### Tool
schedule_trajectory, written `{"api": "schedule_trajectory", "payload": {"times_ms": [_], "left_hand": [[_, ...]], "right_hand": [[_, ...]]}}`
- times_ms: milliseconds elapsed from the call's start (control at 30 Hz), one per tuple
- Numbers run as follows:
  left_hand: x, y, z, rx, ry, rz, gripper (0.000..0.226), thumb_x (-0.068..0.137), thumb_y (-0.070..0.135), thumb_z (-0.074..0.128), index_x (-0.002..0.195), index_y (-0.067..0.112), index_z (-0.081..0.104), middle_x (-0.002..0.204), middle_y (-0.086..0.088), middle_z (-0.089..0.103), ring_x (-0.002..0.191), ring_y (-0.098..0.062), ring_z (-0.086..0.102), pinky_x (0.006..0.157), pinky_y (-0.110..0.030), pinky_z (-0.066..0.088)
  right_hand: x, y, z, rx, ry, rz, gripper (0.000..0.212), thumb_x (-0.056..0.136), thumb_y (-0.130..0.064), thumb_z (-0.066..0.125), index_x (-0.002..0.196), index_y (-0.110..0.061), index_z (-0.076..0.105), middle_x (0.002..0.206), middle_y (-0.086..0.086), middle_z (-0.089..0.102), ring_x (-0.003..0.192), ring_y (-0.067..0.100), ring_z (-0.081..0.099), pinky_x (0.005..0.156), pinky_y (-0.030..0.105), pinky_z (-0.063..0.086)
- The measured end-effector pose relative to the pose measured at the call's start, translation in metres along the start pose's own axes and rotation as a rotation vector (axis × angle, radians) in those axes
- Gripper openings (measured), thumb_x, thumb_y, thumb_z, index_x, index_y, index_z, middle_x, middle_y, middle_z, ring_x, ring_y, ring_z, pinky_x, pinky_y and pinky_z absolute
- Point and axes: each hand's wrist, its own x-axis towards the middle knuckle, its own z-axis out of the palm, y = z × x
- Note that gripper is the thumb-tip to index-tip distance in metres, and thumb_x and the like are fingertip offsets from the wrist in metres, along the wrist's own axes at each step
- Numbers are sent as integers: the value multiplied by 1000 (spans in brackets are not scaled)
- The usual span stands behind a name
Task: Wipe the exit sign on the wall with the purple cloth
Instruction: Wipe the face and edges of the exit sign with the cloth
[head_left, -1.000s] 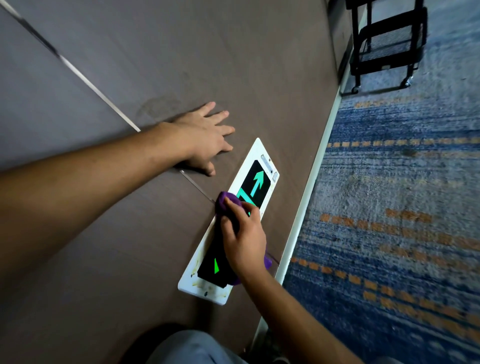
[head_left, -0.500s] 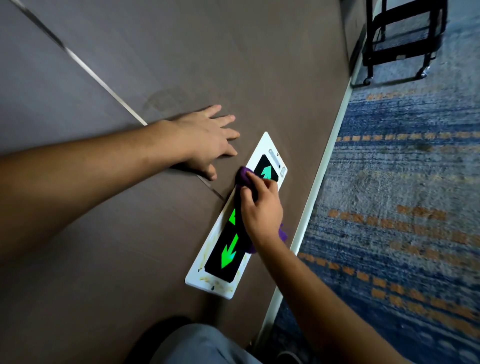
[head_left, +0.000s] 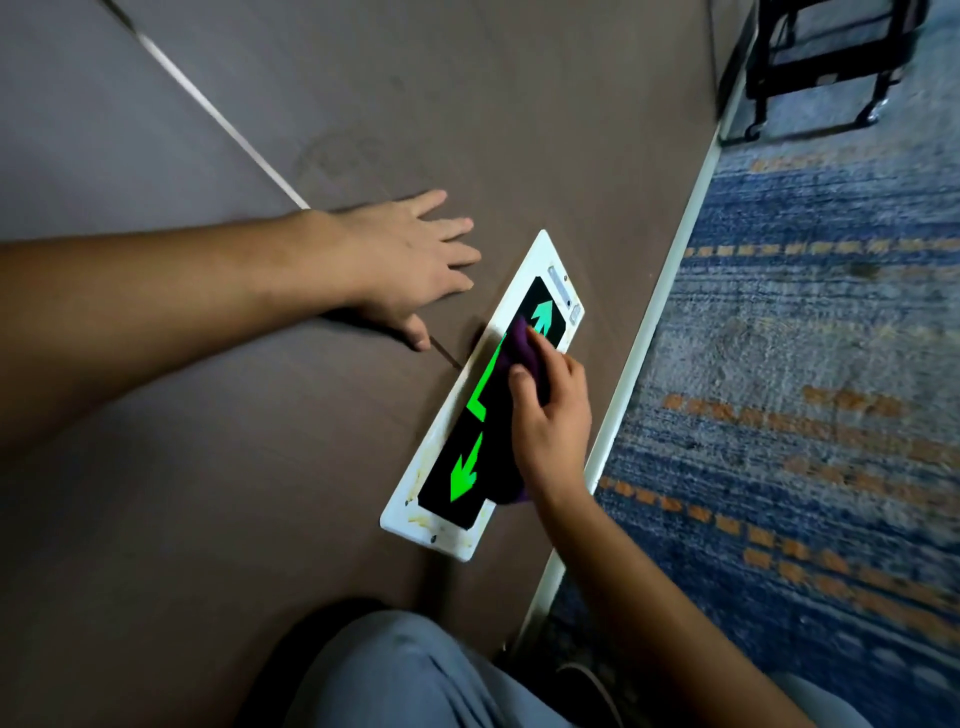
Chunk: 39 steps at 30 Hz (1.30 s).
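The exit sign is a white-framed black panel with lit green arrows, fixed low on the brown wall just above the skirting. My right hand presses the purple cloth flat against the sign's right half, and cloth shows above my fingertips and below my wrist. My left hand lies flat on the wall with fingers spread, just left of the sign's top end and apart from it. The middle of the panel is hidden under my right hand.
A white skirting strip runs along the wall's foot. Blue carpet with orange dashes covers the floor to the right. A black wheeled cart stands at the top right. My knee in grey trousers is at the bottom.
My right hand slid the cloth up the sign from its lower half toward the top arrow, then shifted onto the sign's right half, uncovering the lower arrow. My left hand stayed on the wall.
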Motion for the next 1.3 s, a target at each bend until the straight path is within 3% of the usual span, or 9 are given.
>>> {"api": "schedule_trajectory", "payload": {"times_ms": [133, 300, 367, 467, 667, 833, 1033, 1133, 1300], "left_hand": [[-4, 7, 4, -9, 13, -9, 92, 86, 81, 40, 160, 35, 12, 171, -4, 7, 157, -31, -4, 125, -55, -1], [-1, 6, 6, -26, 45, -2, 98, 82, 84, 44, 160, 36, 10, 171, -5, 5, 157, -33, -6, 126, -55, 1], [2, 4, 5, -43, 63, -16, 103, 78, 87, 46, 161, 35, 13, 171, -6, 1, 156, -34, -11, 126, -53, 1], [5, 3, 5, -41, 51, -23, 107, 75, 89, 46, 161, 34, 13, 171, -6, -1, 156, -34, -12, 126, -53, 0], [4, 8, 5, -66, 36, -10, 97, 80, 83, 49, 160, 38, 16, 170, -1, 10, 157, -31, -5, 125, -56, -1], [-1, 8, 5, -67, 68, -44, 99, 79, 85, 48, 160, 37, 17, 170, -4, 8, 157, -33, -4, 126, -54, 1], [1, 8, 0, -59, 43, -58, 103, 75, 89, 46, 159, 38, 18, 170, -4, 11, 157, -33, -4, 126, -54, 0], [-3, 10, -6, -62, 39, -66, 102, 75, 88, 48, 159, 39, 16, 170, -3, 13, 157, -33, 0, 125, -55, 1], [-31, 17, 5, -42, 143, -77, 82, 89, 75, 45, 157, 35, 25, 165, -2, 29, 156, -29, 15, 125, -52, 11]], "right_hand": [[21, 4, 10, -95, -93, 11, 40, 101, -41, 57, 141, -39, 59, 130, -10, 57, 118, 7, 56, 96, 25, 45], [7, 4, 18, -195, -98, -26, 38, 100, -49, 57, 135, -36, 65, 129, -10, 56, 114, 3, 54, 82, 10, 37], [-16, 4, 19, -214, -107, -59, 35, 99, -50, 59, 131, -37, 68, 129, -9, 55, 115, 2, 54, 86, 13, 38], [-50, 8, 19, -182, -146, -108, 29, 96, -46, 65, 124, -38, 72, 123, -10, 56, 111, -3, 53, 89, 5, 37], [-34, -3, 11, -111, -121, -78, 22, 95, -40, 71, 114, -33, 77, 111, -6, 65, 106, 9, 64, 94, 28, 50], [4, -14, 13, -135, -111, -50, 34, 96, -47, 66, 129, -37, 70, 115, -8, 61, 105, 2, 59, 87, 11, 41], [-21, 1, 11, -245, -152, -83, 37, 94, -44, 71, 128, -31, 71, 122, -3, 59, 111, 12, 59, 92, 26, 46], [-56, 3, 14, -280, -166, -112, 36, 92, -46, 70, 126, -34, 72, 125, -5, 59, 111, 11, 60, 88, 21, 42], [-67, -3, 0, -282, -309, -108, 35, 92, -43, 68, 125, -34, 72, 120, -8, 63, 109, 11, 62, 94, 28, 50]]}}
